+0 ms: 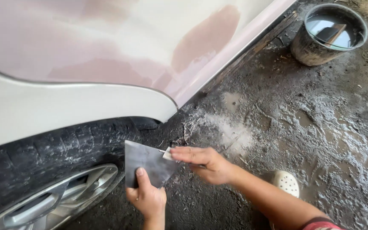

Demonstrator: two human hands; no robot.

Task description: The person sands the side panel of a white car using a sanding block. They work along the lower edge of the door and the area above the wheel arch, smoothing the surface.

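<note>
My left hand (146, 196) grips the lower edge of a dark grey sheet of sandpaper (146, 164), thumb pressed on its face, just in front of a car tyre (52, 155). My right hand (203, 162) pinches the sheet's right corner together with a small pale scrap (167, 153). Above both hands is the white car body panel (86, 55) with brownish sanded filler patches (207, 34) on it.
A silver alloy wheel (56, 198) sits at the lower left. The ground (320, 127) is wet, muddy concrete with pale sanding residue. A dirty bucket of water (331, 32) stands at the upper right. A white perforated shoe (287, 183) shows by my right forearm.
</note>
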